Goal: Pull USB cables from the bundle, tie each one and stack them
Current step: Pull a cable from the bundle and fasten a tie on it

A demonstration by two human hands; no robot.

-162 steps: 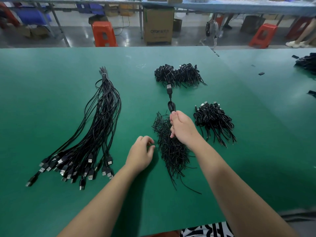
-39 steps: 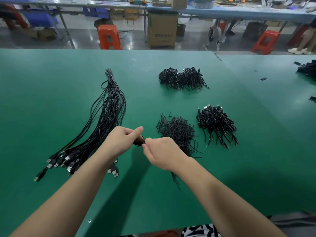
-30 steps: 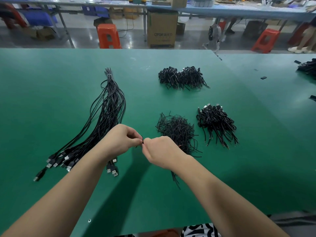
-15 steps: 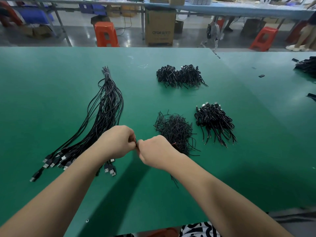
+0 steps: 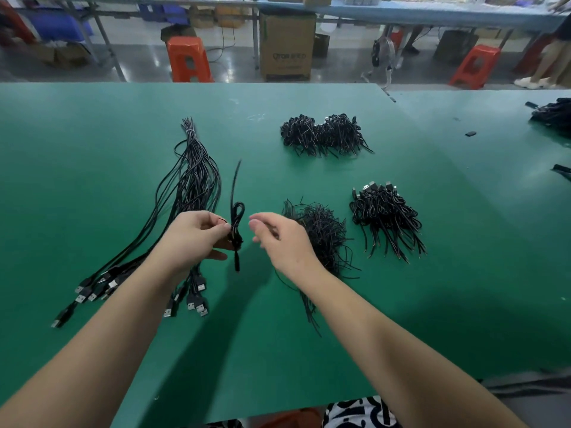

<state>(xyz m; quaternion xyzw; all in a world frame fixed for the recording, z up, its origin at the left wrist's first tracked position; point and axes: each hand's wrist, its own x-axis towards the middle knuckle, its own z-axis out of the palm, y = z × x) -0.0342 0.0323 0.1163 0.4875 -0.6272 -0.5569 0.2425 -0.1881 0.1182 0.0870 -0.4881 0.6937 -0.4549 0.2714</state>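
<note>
My left hand (image 5: 193,239) pinches a folded black USB cable (image 5: 237,222) that stands upright, one loose end sticking up and its plug hanging below. My right hand (image 5: 279,239) hovers just right of it with loosely curled fingers, holding nothing. A long bundle of black USB cables (image 5: 188,196) lies on the left, plugs fanned toward me. A heap of black twist ties (image 5: 324,233) sits partly behind my right hand. A stack of tied cables (image 5: 386,217) lies to the right, and another tied stack (image 5: 324,135) farther back.
The green table (image 5: 92,149) ends at a far edge with orange stools (image 5: 188,58) and a cardboard box (image 5: 287,46) beyond. More black cables (image 5: 553,114) lie at the right edge, near a small black piece (image 5: 471,134).
My hands, pressed together around the cable half a second ago, have come apart. The right hand has let go and the cable now stands free in the left hand.
</note>
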